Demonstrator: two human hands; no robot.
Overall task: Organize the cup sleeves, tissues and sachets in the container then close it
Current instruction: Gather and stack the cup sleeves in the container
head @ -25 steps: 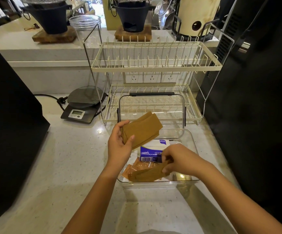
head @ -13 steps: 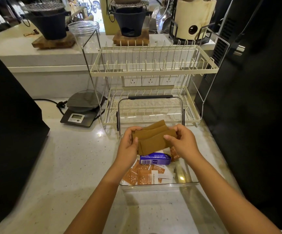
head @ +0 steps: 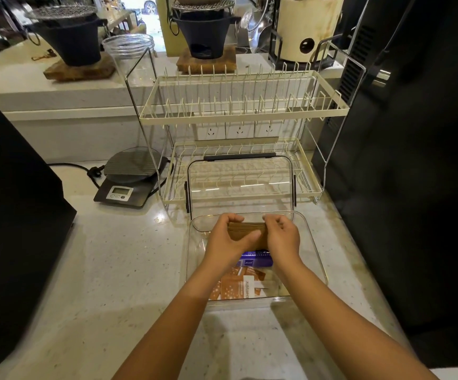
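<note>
Pale speckled stone makes up the counter (head: 107, 270), with a two-tier cream dish rack (head: 244, 111) standing at twelve o'clock and a small digital scale (head: 129, 182) at ten o'clock beside it. Directly ahead of the person sits the clear container (head: 312, 250), its hinged lid (head: 240, 185) thrown back and leaning against the rack's lower tier, which keeps the opening free for both hands.

Over the far end of the container, toward twelve o'clock, the left hand (head: 227, 242) and right hand (head: 282, 237) each grip one end of a brown stack of cup sleeves (head: 245, 230), fingers curled over the top edge and thumbs on the near face. Squeezing from both ends most likely squares the stack so it drops in as one neat block along the far wall. Whether the stack already touches the container floor cannot be told.

Just behind the wrists, toward six o'clock, a blue and white tissue pack (head: 258, 260) lies across the middle; its print is too small to read. Nearer still, orange-brown sachets (head: 236, 286) lie flat, one bearing a white strip with sideways lettering that I cannot reliably make out.

Closing the lid is not yet done.
</note>
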